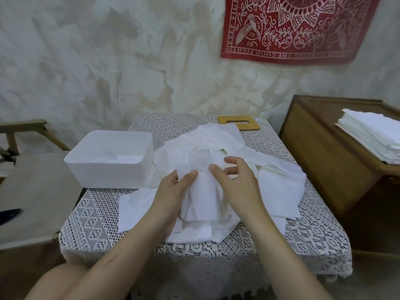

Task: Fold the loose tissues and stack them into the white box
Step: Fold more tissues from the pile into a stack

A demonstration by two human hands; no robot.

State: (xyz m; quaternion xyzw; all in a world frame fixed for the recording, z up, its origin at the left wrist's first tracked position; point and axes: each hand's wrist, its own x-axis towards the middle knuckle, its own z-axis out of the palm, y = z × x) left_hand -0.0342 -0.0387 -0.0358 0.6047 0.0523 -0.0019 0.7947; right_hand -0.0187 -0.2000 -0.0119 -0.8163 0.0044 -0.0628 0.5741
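Observation:
A heap of loose white tissues (270, 176) covers the middle and right of the small table. The white box (112, 169) stands open at the table's left, and I see nothing inside it. My left hand (173, 191) grips the left edge of a long tissue (201, 198) lifted above the heap, thumb on top. My right hand (236, 185) pinches the same tissue at its upper right, fingers curled over the paper.
A lace cloth (313, 234) covers the table. The box's wooden lid (249, 124) with a slot lies at the back edge. A wooden cabinet (320, 161) on the right carries a neat tissue stack (374, 137). A folding chair (32, 191) stands left.

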